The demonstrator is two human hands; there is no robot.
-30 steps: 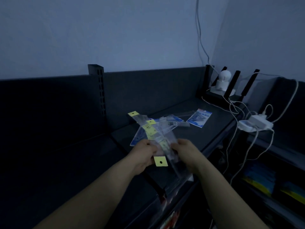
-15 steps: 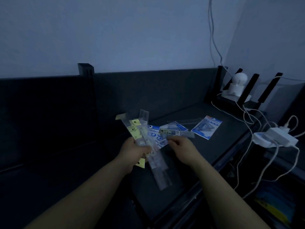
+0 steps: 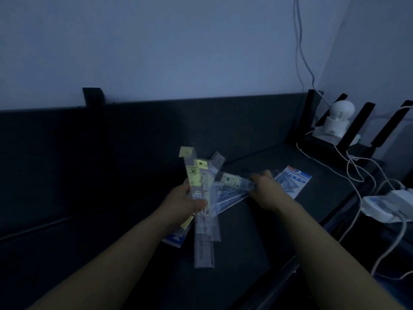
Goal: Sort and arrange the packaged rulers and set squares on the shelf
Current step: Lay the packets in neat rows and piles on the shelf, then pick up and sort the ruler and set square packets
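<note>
Two-handed hold over the shelf (image 3: 250, 238). With left hand (image 3: 185, 203), gripping a fan of packaged rulers (image 3: 204, 240), splayed upward; with right hand (image 3: 266, 190), apparently pinching one blurred ruler pack (image 3: 232, 181) crosswise, touching the fan. Beneath and just beyond right hand, blue set square packs (image 3: 292, 180) flat on shelf.

In front of the blue packet (image 3: 292, 182) the shelf (image 3: 257, 238) seems bare, though dim. Right of it, white cables (image 3: 355, 173) crowd the edge.
</note>
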